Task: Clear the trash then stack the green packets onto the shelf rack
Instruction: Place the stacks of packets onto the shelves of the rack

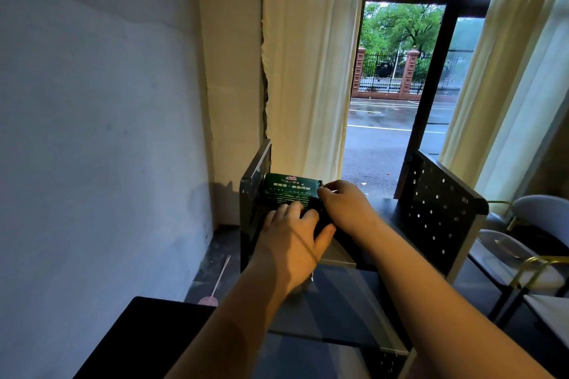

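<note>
The green packets (291, 189) are sitting in a stack at the left end of the shelf rack (437, 209), pressing against its left side panel (255, 169). The left grip (292, 224) is lying over the stack's front, fingers bending onto the packets and thumb spreading to the right. The right grip (345, 203) is curling narrowly round the stack's upper right corner. A pale curtain (308, 71) is hanging behind the rack, and a chair (523, 255) is standing beyond its right edge.
</note>
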Demonstrator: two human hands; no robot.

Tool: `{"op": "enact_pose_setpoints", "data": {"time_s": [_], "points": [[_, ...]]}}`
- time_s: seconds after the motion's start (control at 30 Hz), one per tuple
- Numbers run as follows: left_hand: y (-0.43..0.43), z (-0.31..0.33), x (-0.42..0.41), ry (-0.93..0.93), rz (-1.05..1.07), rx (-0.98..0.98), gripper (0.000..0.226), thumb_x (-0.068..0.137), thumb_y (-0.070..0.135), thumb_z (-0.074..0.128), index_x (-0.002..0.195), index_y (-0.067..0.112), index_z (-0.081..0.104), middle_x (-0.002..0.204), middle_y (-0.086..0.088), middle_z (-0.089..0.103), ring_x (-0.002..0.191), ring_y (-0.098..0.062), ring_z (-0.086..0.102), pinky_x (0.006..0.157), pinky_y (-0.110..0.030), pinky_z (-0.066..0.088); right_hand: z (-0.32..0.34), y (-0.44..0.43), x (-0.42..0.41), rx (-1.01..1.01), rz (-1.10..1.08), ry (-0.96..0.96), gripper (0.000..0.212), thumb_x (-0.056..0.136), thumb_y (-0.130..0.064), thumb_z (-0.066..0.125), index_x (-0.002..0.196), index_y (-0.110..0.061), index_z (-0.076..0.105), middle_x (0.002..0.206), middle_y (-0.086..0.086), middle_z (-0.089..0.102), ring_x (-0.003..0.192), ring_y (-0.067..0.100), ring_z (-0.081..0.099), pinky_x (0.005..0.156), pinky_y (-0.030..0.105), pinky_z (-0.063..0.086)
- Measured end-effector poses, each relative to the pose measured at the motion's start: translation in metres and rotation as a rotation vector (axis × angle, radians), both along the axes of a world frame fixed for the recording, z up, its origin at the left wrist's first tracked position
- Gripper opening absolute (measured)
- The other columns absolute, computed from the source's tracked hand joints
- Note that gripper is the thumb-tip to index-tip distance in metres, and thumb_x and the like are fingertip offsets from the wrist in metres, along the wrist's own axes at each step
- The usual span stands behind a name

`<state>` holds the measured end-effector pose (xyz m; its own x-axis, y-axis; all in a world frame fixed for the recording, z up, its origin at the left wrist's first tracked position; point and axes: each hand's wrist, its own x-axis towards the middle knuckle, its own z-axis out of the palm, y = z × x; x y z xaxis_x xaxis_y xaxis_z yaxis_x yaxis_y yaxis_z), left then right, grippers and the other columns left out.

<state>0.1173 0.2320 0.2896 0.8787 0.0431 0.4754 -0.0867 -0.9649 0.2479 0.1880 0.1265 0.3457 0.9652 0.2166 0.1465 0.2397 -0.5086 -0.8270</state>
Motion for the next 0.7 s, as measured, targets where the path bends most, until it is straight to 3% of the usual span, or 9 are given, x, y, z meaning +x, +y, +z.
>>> {"op": "enact_pose_setpoints", "data": {"time_s": [0.17,0.33,0.5,0.7], "points": [[0.0024,0.0034,-0.0005,0.016,0.007,-0.001,0.068,0.086,0.063,0.011,0.102,0.021,0.062,0.107,0.001,0.057,0.104,-0.021,0.052,0.094,-0.040,0.042,-0.0001,0.0058,-0.0001,-0.004,0.006,-0.002,0.034,0.096,-0.018,0.051,0.109,0.010,0.063,0.103,0.027,0.069,0.102,0.039,0.063,0.087,0.047,0.051],[0.0038,0.0061,-0.0012,0.029,0.009,-0.019,0.067,0.085,0.058,0.008,0.101,0.020,0.061,0.106,0.000,0.056,0.103,-0.021,0.052,0.093,-0.041,0.041,-0.0018,0.0071,0.0009,-0.026,0.008,-0.005,0.026,0.098,-0.022,0.050,0.109,-0.004,0.064,0.100,0.014,0.071,0.096,0.028,0.066,0.086,0.040,0.052],[0.0028,0.0098,-0.0044,0.049,0.003,-0.028,0.067,0.085,0.055,0.006,0.102,0.021,0.060,0.106,0.000,0.056,0.101,-0.020,0.052,0.093,-0.040,0.041,-0.0031,0.0052,-0.0002,-0.049,0.001,-0.016,0.025,0.099,-0.024,0.050,0.113,-0.007,0.062,0.103,0.011,0.069,0.096,0.025,0.064,0.086,0.038,0.051],[0.0075,0.0092,-0.0087,0.043,-0.008,-0.072,0.028,0.100,0.039,0.042,0.107,0.019,0.061,0.111,-0.001,0.057,0.105,-0.020,0.051,0.094,-0.038,0.039,-0.0054,-0.0019,-0.0082,-0.081,-0.003,-0.030,0.035,0.099,-0.028,0.051,0.127,-0.009,0.055,0.093,0.001,0.062,0.096,0.022,0.062,0.088,0.037,0.051]]}}
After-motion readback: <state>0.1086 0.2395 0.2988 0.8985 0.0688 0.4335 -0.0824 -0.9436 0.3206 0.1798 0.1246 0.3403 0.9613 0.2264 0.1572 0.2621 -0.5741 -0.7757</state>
